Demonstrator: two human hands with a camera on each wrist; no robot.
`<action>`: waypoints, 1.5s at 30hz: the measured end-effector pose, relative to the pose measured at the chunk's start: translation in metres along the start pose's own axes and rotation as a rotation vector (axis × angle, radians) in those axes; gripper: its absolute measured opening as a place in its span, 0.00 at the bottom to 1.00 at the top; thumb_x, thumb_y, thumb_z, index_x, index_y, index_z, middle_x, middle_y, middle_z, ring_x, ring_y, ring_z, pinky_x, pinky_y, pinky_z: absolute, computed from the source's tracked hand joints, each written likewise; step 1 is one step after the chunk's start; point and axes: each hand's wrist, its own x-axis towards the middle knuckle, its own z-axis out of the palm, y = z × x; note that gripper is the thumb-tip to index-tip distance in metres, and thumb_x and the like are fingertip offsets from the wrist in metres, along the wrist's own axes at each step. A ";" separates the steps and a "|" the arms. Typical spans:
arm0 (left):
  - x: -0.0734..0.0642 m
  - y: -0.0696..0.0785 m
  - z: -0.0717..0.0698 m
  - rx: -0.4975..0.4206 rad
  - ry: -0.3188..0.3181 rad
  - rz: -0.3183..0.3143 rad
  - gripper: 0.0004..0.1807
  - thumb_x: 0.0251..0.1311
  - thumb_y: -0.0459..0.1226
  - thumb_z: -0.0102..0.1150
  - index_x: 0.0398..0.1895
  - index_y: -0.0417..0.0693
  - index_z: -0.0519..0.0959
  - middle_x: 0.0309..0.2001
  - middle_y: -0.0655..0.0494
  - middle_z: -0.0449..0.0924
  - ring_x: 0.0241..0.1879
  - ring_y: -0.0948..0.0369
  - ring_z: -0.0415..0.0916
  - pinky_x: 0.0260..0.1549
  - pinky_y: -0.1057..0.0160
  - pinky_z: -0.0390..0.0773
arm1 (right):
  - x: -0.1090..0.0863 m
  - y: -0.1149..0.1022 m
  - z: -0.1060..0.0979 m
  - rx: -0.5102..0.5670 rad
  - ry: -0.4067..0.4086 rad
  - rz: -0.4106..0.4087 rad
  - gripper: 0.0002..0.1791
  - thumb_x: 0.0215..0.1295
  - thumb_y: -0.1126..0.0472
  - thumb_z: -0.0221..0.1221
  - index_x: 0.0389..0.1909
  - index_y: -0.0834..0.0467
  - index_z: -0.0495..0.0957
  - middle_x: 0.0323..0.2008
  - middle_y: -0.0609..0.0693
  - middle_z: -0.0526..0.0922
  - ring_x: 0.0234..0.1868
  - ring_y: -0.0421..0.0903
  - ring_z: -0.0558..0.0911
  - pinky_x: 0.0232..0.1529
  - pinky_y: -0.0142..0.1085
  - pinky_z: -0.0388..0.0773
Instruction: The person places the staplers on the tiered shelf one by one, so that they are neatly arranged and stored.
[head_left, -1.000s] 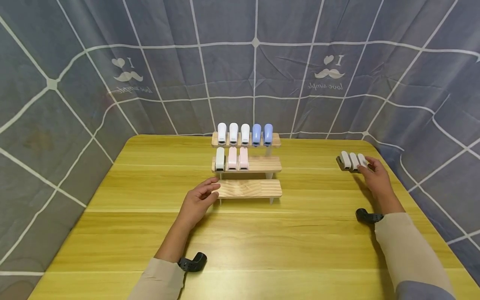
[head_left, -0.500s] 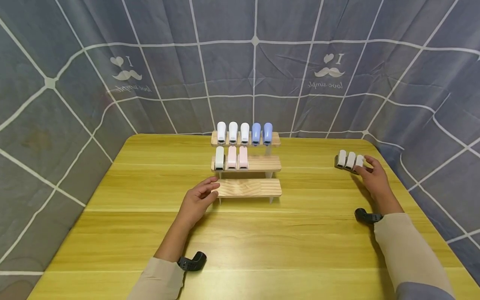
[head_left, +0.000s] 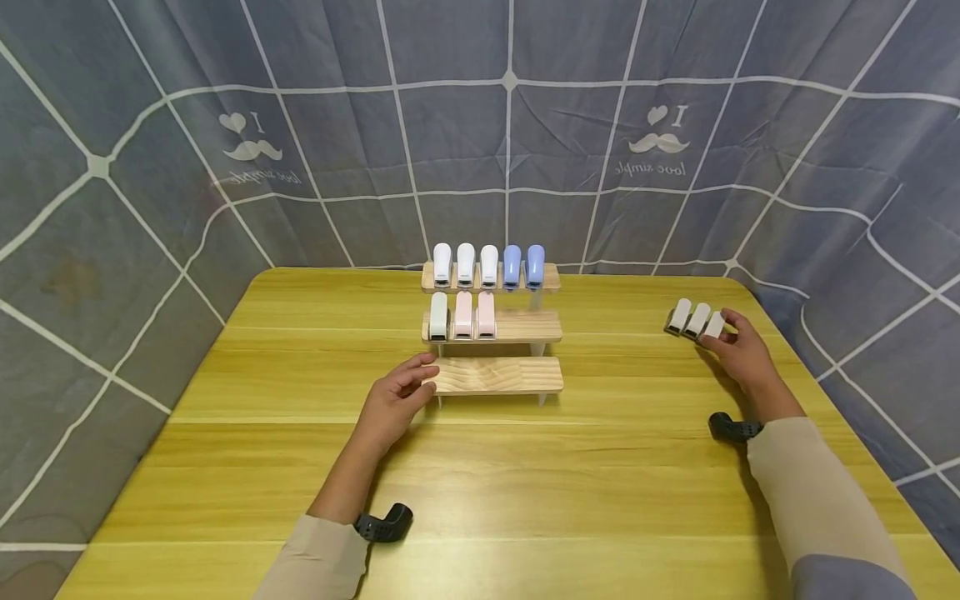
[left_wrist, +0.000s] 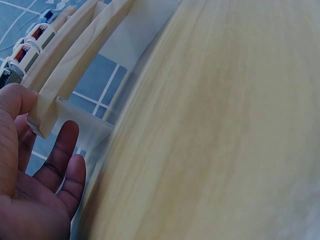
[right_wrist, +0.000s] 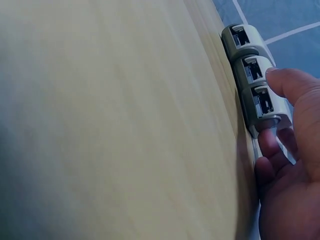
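Three white-and-grey mini staplers (head_left: 697, 320) lie side by side at the table's right. My right hand (head_left: 742, 357) grips the nearest stapler (right_wrist: 267, 102). In the right wrist view its thumb (right_wrist: 287, 84) reaches along the row's top, and the other fingers are at the row's near end. My left hand (head_left: 396, 402) pinches the left end of the lowest wooden step (head_left: 498, 377) of a three-step display stand. In the left wrist view the thumb lies at the step's corner (left_wrist: 44, 117), with two fingers stretched out below it.
On the top step (head_left: 552, 277) stand three white staplers (head_left: 466, 265) and two blue staplers (head_left: 523, 267). The middle step (head_left: 528, 327) bears a pale green stapler (head_left: 438, 317) and two pink staplers (head_left: 476, 316). A grey checked curtain (head_left: 337, 150) surrounds the wooden table (head_left: 525, 500).
The row of three staplers has shifted slightly left and turned, with my right hand moving along with it. My left hand stays at the lowest step's end.
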 end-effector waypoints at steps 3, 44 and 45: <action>0.000 0.000 0.000 -0.001 0.002 0.003 0.15 0.67 0.29 0.58 0.54 0.30 0.80 0.67 0.45 0.71 0.67 0.50 0.66 0.51 0.77 0.70 | 0.002 0.002 -0.001 -0.030 -0.009 -0.011 0.43 0.74 0.52 0.55 0.78 0.66 0.43 0.70 0.70 0.58 0.45 0.41 0.68 0.32 0.22 0.69; 0.011 -0.035 0.002 -0.015 0.024 0.023 0.15 0.66 0.30 0.60 0.55 0.34 0.81 0.66 0.51 0.72 0.67 0.54 0.67 0.52 0.76 0.69 | -0.007 -0.004 0.001 0.048 -0.004 0.021 0.48 0.73 0.51 0.56 0.79 0.59 0.35 0.73 0.72 0.51 0.70 0.71 0.57 0.63 0.62 0.61; 0.011 -0.036 0.002 -0.017 0.024 0.030 0.15 0.66 0.31 0.60 0.54 0.35 0.82 0.66 0.51 0.73 0.67 0.55 0.67 0.52 0.75 0.70 | -0.008 -0.005 0.001 0.057 0.000 0.018 0.48 0.73 0.51 0.56 0.79 0.60 0.35 0.73 0.72 0.51 0.70 0.72 0.57 0.63 0.63 0.60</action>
